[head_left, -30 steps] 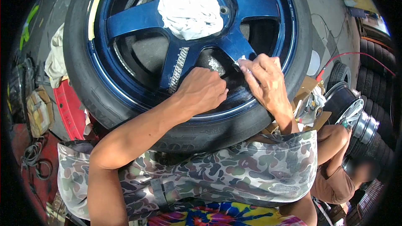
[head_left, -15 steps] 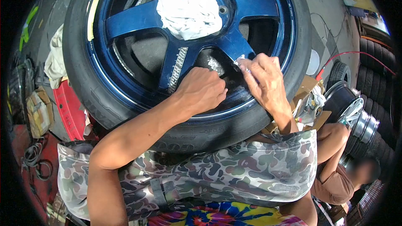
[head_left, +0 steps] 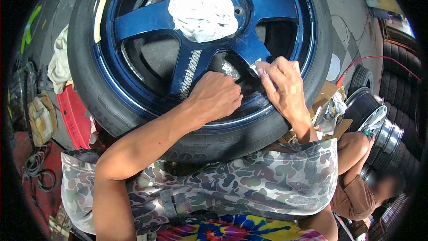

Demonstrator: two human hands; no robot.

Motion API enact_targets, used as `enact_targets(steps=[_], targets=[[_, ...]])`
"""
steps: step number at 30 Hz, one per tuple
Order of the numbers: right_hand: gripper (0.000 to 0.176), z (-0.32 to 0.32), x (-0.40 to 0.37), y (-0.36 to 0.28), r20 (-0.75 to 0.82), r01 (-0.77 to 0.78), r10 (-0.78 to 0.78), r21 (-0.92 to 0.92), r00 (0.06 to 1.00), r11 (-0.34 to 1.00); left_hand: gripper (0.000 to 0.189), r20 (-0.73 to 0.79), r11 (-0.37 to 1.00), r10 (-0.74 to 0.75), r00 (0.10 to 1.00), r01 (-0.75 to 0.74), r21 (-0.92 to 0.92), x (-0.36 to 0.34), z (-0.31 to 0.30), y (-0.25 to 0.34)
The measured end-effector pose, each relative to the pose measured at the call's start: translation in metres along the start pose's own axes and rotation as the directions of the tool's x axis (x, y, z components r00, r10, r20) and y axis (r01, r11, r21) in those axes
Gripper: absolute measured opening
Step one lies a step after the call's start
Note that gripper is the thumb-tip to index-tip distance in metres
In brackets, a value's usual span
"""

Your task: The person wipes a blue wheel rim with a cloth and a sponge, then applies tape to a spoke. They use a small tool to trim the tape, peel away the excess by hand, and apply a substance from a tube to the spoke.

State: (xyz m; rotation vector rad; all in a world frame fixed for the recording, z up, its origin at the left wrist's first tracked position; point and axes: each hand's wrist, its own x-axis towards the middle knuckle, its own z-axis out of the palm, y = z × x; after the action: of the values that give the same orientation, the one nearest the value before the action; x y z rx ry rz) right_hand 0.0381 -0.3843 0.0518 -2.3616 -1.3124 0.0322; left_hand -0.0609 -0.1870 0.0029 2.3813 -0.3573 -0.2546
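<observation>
While on glossy blue wheel point(head_left: 147, 20), left fist point(head_left: 216, 96), right hand point(head_left: 283, 87) with white scrap point(head_left: 256, 66).

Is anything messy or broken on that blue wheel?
Yes. A whitish, scuffed patch mars the dark inside of the wheel, just beside the right hand, which pinches a white scrap. A crumpled rag sits on the hub.

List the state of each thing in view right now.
Wheel: blue, tyre fitted, whitish smear between lower spokes.
Rag: crumpled, lying on the hub.
Left hand: closed in a fist, resting on the rim.
Right hand: pinching a white scrap against a spoke.
</observation>
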Motion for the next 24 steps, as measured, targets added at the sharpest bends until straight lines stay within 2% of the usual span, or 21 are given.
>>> enact_targets(steps=[2, 6, 8, 11, 14, 16, 18, 22, 24], targets=[[0.019, 0.0006, 0.0004, 0.0017, -0.018, -0.046, 0.045, -0.055, 0.999, 0.997, 0.036, -0.01, 1.0, 0.006, 1.0, -0.006, 0.001, -0.0002, 0.0008, -0.0004], [0.021, 0.0044, -0.002, -0.0014, 0.012, 0.024, -0.024, 0.018, 1.0, 1.0, 0.036, -0.013, 1.0, 0.008, 1.0, -0.008, -0.001, 0.0002, 0.0016, -0.0002], [0.021, 0.0011, -0.0012, 0.0028, 0.003, -0.028, 0.028, -0.069, 1.0, 0.997, 0.036, -0.007, 1.0, 0.002, 1.0, -0.002, -0.003, 0.0, 0.002, -0.0006], [0.021, 0.003, -0.0021, 0.0011, -0.011, -0.047, 0.046, -0.045, 0.999, 0.998, 0.035, -0.016, 1.0, 0.015, 1.0, -0.015, 0.002, -0.0004, 0.0022, -0.0016], [0.022, 0.005, -0.0022, -0.0003, -0.008, 0.027, -0.026, 0.028, 1.0, 0.999, 0.035, -0.008, 1.0, 0.012, 1.0, -0.012, 0.002, -0.0003, 0.0015, -0.0015], [0.021, 0.0023, -0.0022, 0.0037, -0.019, -0.047, 0.045, -0.073, 0.999, 0.996, 0.035, -0.019, 1.0, 0.015, 1.0, -0.015, 0.003, 0.0, 0.0012, -0.0015], [0.02, 0.002, -0.0031, 0.0026, -0.016, -0.06, 0.059, -0.081, 0.998, 0.995, 0.035, -0.022, 1.0, 0.012, 1.0, -0.012, -0.005, -0.0005, 0.0015, -0.0009], [0.025, 0.0036, -0.0038, 0.0038, 0.021, 0.053, -0.053, 0.01, 0.998, 0.999, 0.035, -0.023, 1.0, 0.016, 1.0, -0.017, -0.014, -0.0001, 0.0012, -0.0012], [0.02, 0.0017, -0.0017, 0.0029, -0.031, -0.054, 0.052, -0.084, 0.998, 0.995, 0.035, -0.023, 1.0, 0.017, 1.0, -0.017, -0.014, -0.0005, 0.001, -0.0015]])
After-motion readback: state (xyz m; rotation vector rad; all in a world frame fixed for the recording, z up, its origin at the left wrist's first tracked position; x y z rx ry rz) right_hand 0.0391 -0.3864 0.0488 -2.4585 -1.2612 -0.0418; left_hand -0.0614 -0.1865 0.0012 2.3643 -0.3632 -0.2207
